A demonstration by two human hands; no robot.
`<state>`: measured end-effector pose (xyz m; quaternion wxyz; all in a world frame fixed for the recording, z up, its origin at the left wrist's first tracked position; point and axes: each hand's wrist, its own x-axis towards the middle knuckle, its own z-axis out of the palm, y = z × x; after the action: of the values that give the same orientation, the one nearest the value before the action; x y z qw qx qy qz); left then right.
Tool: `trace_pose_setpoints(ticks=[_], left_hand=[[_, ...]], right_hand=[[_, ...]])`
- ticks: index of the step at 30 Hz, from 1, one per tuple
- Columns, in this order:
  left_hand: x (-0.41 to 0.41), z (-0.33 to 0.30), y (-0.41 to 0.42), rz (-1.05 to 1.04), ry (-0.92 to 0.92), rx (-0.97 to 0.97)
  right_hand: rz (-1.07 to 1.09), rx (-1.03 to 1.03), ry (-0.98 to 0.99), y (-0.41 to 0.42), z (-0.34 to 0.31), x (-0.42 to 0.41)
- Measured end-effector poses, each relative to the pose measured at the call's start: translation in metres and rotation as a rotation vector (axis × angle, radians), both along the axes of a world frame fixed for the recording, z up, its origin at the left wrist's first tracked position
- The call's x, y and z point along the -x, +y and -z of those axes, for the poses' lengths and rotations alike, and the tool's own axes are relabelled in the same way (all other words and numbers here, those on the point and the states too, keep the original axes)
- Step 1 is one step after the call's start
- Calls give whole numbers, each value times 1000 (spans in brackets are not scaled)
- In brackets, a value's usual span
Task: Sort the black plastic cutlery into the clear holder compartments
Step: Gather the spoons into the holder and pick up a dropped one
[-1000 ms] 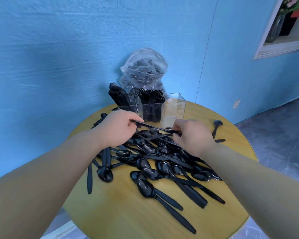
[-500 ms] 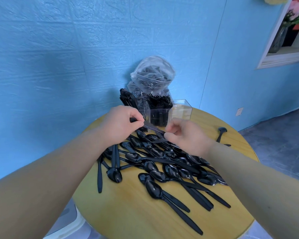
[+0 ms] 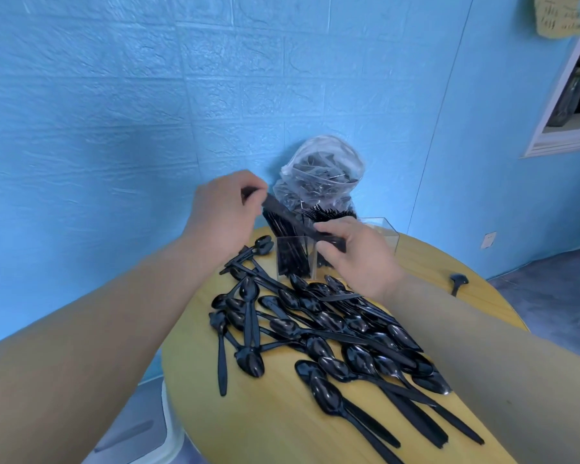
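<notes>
A: Where is the cutlery?

B: A bundle of black plastic knives (image 3: 295,222) is pinched at each end by the left hand (image 3: 220,216) and right hand (image 3: 359,252), above the clear plastic holder (image 3: 384,229) on the round wooden worktop (image 3: 272,413).

A: What's the risk?

B: The bundle could fan apart, snag the rim or tip the holder.

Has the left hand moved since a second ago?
Yes. The left hand, gripping black cutlery, rose from beside the clear holder to above its rim.

One clear holder (image 3: 387,234), one plastic bag (image 3: 322,175), one round table (image 3: 282,426). Two hands. Loose spoons (image 3: 329,393) number perhaps thirty; the pile overlaps.
</notes>
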<state>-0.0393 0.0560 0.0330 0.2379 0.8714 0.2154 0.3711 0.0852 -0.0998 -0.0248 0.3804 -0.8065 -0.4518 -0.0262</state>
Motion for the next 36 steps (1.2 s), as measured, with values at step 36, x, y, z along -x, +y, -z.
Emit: trace_pose_setpoints(ticks=[36], left_hand=[[13,130,84,57,478,-44]], right_hand=[[-15,208,-288,23,40,4]])
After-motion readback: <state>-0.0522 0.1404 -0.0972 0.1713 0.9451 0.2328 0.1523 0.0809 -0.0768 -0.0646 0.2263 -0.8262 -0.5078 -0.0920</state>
